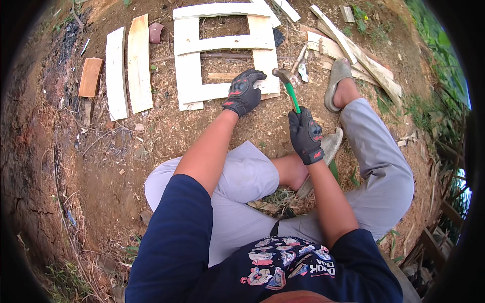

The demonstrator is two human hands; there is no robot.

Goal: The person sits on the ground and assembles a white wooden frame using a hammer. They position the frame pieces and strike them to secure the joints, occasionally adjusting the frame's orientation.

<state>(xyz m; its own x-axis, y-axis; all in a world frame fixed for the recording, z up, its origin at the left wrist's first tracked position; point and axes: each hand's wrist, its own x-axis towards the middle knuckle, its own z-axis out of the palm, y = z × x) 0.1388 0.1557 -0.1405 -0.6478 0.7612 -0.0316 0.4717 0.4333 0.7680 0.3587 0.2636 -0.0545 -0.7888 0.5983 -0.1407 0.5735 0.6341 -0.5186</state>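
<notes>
A frame of pale wooden boards (187, 55) lies on the ground ahead of me, with one crosspiece between its top and bottom boards. My left hand (244, 93), in a black glove with red marks, rests at its near right corner. Its fingers are curled together there; whatever they may pinch is too small to make out. Just right of that corner, my right hand (305, 134), gloved alike, is closed round the green handle of a claw hammer (290, 92). The hammer's metal head is raised beside the left fingertips, apart from the wood.
Two loose pale boards (116, 73) lie left of the frame, near a short brown wood block (91, 77) and a reddish shard (155, 33). Several long planks (353, 55) are piled at the far right, by my sandalled foot (338, 85). Wood chips litter the soil.
</notes>
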